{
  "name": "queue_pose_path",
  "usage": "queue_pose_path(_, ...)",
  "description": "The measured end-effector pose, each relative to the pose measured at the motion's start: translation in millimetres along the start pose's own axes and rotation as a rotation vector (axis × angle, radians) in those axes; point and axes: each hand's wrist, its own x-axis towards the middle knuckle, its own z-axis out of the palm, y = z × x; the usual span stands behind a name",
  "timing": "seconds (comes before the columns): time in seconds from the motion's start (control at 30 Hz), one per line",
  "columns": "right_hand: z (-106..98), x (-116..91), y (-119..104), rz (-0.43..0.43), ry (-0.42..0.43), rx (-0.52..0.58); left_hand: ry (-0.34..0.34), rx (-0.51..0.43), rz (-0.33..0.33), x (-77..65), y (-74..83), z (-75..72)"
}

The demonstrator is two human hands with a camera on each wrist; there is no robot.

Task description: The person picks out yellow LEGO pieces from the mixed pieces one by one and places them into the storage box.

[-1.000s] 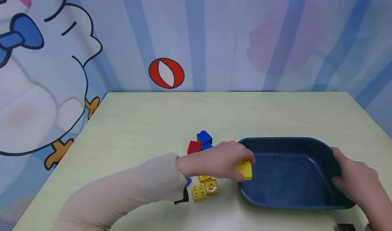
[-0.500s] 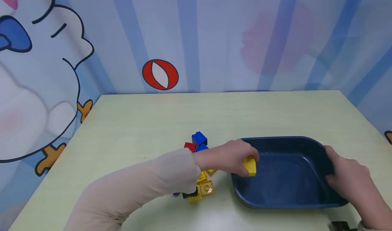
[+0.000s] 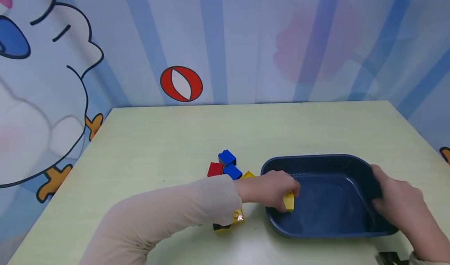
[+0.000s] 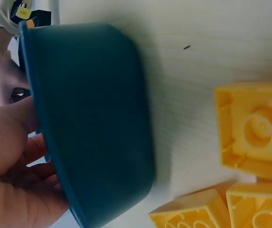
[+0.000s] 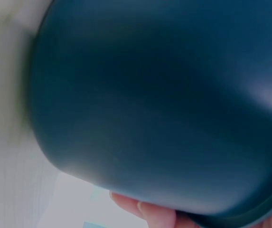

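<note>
A yellow toy building brick (image 3: 289, 201) is pinched between the thumb and fingers of my left hand (image 3: 272, 188), inside the left end of a dark blue tray (image 3: 330, 202). In the left wrist view, that hand (image 4: 17, 166) reaches over the rim of the tray (image 4: 90, 118), and its fingertips are hidden behind the wall. My right hand (image 3: 402, 202) grips the tray's right end, thumb inside the rim. In the right wrist view, its fingertips (image 5: 157, 214) show below the tray's outer wall (image 5: 150, 118).
Left of the tray lie two blue bricks (image 3: 227, 158), a red brick (image 3: 215, 169) and several yellow bricks (image 3: 238, 215), partly covered by my left sleeve (image 3: 197, 198). The pale table (image 3: 168, 140) runs back to a wall printed with cartoons (image 3: 246, 42).
My left hand has carried the yellow brick rightward over the tray's rim and lowered it inside. My right hand keeps its grip on the tray. The head view has shifted slightly.
</note>
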Motion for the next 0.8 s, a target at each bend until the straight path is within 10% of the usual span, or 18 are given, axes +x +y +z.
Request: queue_pose_path(0.8, -1, 0, -1, 0.014, -0.003, 0.003, -0.175, 0.009, 0.012, 11.0, 12.1, 15.9)
